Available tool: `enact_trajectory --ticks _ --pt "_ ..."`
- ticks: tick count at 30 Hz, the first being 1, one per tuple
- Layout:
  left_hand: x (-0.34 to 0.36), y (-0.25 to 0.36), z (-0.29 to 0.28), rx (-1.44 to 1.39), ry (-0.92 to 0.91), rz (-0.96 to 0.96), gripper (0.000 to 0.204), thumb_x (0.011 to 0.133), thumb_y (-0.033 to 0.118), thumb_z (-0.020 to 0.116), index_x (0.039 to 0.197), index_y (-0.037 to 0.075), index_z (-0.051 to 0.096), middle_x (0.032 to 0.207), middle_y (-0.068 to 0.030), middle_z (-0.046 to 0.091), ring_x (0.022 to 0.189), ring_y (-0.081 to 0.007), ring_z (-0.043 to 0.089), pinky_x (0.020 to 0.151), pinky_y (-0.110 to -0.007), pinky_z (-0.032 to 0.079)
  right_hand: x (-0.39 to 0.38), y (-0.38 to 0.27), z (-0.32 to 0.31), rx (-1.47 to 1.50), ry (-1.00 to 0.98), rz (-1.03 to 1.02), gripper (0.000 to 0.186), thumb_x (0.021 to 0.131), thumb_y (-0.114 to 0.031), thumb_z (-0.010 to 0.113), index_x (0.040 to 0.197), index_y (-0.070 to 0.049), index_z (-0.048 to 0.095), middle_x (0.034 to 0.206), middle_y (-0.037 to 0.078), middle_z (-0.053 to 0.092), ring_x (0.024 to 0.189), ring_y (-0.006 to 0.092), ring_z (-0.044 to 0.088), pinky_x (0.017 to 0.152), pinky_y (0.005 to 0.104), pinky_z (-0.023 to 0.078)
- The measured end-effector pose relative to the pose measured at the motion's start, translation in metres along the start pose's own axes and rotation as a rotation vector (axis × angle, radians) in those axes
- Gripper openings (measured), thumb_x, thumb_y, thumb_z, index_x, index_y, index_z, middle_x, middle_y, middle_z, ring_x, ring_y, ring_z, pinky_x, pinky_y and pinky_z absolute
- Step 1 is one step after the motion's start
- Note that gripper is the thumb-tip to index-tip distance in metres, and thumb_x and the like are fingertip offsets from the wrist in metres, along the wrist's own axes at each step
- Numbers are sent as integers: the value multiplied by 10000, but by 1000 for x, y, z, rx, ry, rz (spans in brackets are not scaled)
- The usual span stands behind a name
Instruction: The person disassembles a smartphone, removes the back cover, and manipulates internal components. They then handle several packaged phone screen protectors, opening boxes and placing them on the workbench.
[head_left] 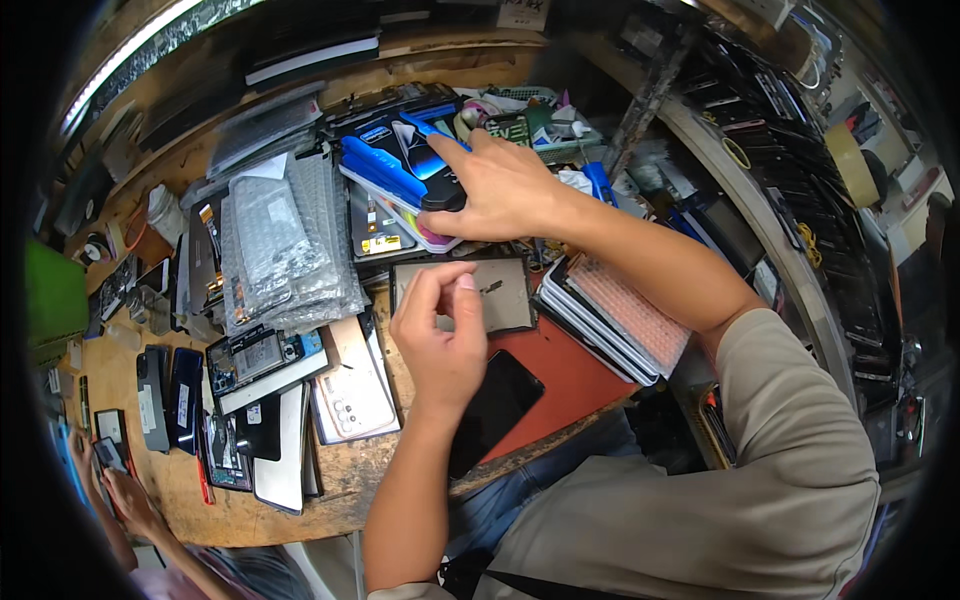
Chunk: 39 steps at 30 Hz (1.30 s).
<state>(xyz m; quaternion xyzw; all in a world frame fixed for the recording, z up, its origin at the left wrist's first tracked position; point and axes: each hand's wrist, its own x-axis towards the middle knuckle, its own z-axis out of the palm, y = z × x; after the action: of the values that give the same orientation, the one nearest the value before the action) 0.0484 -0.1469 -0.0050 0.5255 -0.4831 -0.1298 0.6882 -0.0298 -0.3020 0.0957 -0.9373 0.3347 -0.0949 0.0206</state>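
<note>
My right hand [505,190] reaches across the bench and grips a blue and black flat package [385,170]. Its index finger lies over the top and its thumb is at the near edge. The package rests on a pile of phone parts, with a phone back panel [378,228] showing below it. My left hand [440,335] is raised with curled fingers, thumb and forefinger close together; whether anything small is between them is hidden. Under it lie a grey flat panel [500,290] and a black phone screen [497,405] on a red mat [570,385].
Bubble-wrapped packs [290,235] are piled left of the centre. Opened phones and back covers [355,395] spread nearer. A stack of phones topped with pink bubble wrap [630,310] sits under my right forearm. At the far left, another person's hands [125,495] hold a phone.
</note>
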Motion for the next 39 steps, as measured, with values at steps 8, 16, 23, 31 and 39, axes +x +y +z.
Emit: enact_trajectory --ticks 8,16,23,31,39 --pt "3 -11 -5 -45 25 -111 109 988 76 668 1023 1 738 796 -17 646 697 -82 571 641 -263 461 -4 23 -12 228 88 4 896 886 -624 697 1591 -113 487 1277 357 606 1288 482 582 1088 497 472" --pt "2 -2 3 -42 10 -76 94 983 61 675 1015 0 739 801 -24 655 682 -88 576 635 -268 472 18 73 -43 -83 506 272 911 844 -658 708 1571 -143 516 1210 354 622 1196 475 621 1023 520 514" --pt "3 1 0 0 -4 1 89 975 55 676 1002 -10 731 806 -53 660 651 -108 584 615 -280 479 94 91 -27 -67 623 334 884 853 -661 687 1498 -73 551 1327 403 537 1265 544 547 1040 584 494" --pt "2 4 2 22 -22 33 96 965 44 666 1006 -19 725 814 -100 667 644 -164 626 611 -307 506 148 111 -41 -95 623 422 752 857 -561 762 1449 -121 615 1144 226 756 1159 445 695 1006 514 556" --pt "5 12 0 26 -68 60 94 965 34 662 1015 -16 724 806 -102 650 643 -175 637 606 -311 516 202 115 -75 -124 892 129 785 854 -656 733 1393 -92 647 1382 190 672 1291 385 621 1061 482 515"
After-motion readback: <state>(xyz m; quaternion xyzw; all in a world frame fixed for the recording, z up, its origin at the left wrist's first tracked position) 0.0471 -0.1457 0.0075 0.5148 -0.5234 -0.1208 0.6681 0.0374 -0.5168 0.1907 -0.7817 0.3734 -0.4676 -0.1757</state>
